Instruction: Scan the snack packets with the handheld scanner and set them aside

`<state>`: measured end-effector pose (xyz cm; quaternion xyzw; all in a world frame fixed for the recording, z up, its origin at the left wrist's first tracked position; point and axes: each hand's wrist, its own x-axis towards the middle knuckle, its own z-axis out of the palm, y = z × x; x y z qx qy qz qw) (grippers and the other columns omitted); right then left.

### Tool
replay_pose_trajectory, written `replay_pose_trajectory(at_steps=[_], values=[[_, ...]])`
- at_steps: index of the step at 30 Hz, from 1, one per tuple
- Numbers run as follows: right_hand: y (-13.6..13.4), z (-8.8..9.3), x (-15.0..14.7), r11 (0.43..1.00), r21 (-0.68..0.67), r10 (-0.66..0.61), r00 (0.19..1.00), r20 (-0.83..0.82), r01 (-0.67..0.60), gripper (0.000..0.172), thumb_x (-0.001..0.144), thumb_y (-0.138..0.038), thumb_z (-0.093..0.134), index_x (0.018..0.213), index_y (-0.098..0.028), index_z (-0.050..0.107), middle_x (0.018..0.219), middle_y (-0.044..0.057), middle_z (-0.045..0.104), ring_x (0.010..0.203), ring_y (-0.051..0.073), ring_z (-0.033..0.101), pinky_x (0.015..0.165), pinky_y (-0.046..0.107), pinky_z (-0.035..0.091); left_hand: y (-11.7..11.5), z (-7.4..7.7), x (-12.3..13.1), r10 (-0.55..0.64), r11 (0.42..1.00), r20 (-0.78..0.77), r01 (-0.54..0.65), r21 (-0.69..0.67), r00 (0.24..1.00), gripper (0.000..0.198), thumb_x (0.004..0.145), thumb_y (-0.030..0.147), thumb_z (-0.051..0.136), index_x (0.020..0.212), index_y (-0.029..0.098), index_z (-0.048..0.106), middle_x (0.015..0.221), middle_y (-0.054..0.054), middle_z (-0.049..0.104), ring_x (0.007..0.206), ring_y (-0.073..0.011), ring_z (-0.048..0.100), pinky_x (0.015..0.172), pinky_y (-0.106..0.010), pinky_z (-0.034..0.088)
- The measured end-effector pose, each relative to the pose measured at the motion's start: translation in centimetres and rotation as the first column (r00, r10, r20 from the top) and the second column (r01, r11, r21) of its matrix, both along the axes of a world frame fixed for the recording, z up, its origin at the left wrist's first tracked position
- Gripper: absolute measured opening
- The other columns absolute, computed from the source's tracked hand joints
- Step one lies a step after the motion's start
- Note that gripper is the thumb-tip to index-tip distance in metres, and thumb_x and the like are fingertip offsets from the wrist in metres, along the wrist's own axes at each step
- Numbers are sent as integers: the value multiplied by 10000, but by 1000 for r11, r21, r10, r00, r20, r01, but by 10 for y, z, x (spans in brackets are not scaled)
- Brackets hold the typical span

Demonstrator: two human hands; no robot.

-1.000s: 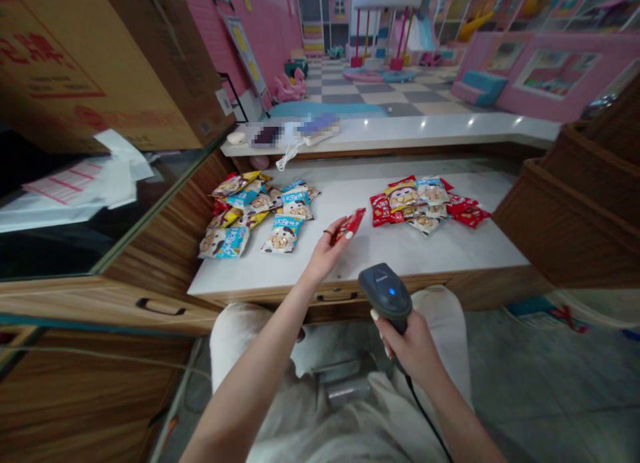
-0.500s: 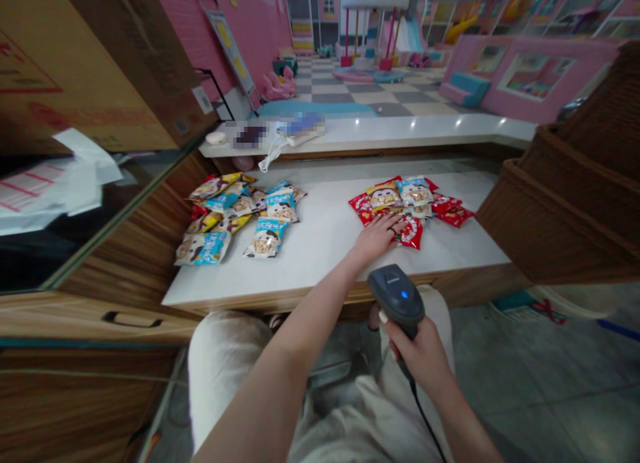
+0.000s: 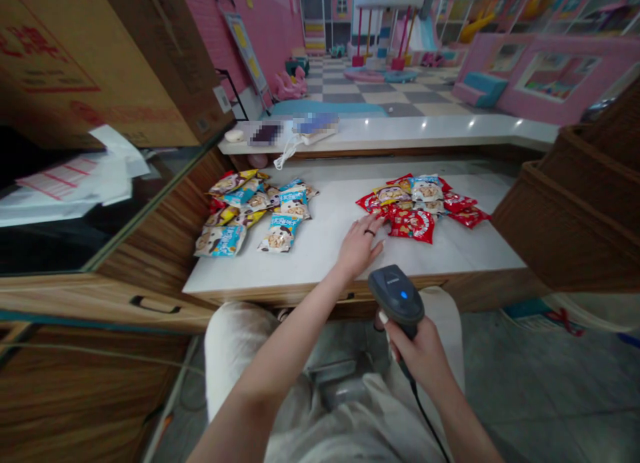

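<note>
Desk [image 3: 320, 229] with two heaps of snack packets [image 3: 295, 199] and a hand-held scanner [image 3: 395, 286]

Beyond, pink-walled play area with checkered floor [image 3: 330, 83]. Nearer, raised white ledge [image 3: 425, 133] along the desk's far side, bearing two blurred-out items [image 3: 267, 135] and a white cable [image 3: 287, 155]. At left, large cardboard box [image 3: 150, 69] behind loose papers [image 3: 75, 183]; at right, brown woven baskets [image 3: 580, 209]. Below the desk's near edge, light trousers [image 3: 237, 349].

On the desk's left side, left heap [image 3: 240, 193] of blue, yellow and red packets, many overlapping. Well apart from it, right heap [image 3: 425, 189], mostly red, with a yellow packet [image 3: 393, 195] and a blue-and-white one on top.

Between the heaps, reaching forward with left hand [image 3: 357, 248], back uppermost, fingers extended and slightly parted, thumb held off to the side. Fingertips at the left edge of the right heap; cannot tell whether pressing on a packet. Just beside them, one red packet [image 3: 413, 224] lying at the heap's near side.

Lower, gripping the dark scanner's handle in right hand [image 3: 425, 349], fingers wrapped around it, some hidden. Trailing below, black cord [image 3: 425, 416]. Smallest of all, dark ring [image 3: 370, 232] on a left finger and lit blue spot [image 3: 404, 295] atop the scanner.
</note>
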<state>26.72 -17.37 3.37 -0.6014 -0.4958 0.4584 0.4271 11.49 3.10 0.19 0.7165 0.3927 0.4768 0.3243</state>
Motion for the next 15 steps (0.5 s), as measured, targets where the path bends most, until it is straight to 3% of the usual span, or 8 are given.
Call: replay_pose_trajectory(at_steps=[3,7,10,15], values=[[0,-5,-5,997,3,71,997,19,-71,400,872,-606,815,745,-243,703,478,6,625,397,202,588,444,297,484,-19,2,-64,277,961,-9,-277,-29,961,587,881,231,813,1462,218,733,1746,-220,558,1702,-428,422,1460,-621,200],[-1,-11,-18,995,69,62,997,50,-66,387,884,-575,771,669,-284,636,454,3,580,436,217,604,424,282,442,-26,2,-138,603,792,-188,-610,27,775,672,863,248,793,1520,166,674,1784,-245,502,1767,-471,267,1457,-677,125],[-1,-14,-27,994,71,83,995,54,-87,394,884,-602,767,678,-286,652,443,4,576,453,235,642,399,271,429,-27,-5,-167,675,715,-318,-696,61,666,711,891,286,751,1571,119,625,1795,-290,472,1759,-504,267,1429,-729,158],[-4,-17,-30,993,74,86,994,66,-91,398,926,-602,780,721,-272,694,435,2,580,456,246,662,402,277,452,-29,-14,-175,657,728,-327,-684,42,679,712,917,307,722,1591,101,617,1769,-316,499,1703,-519,377,1406,-738,226]])
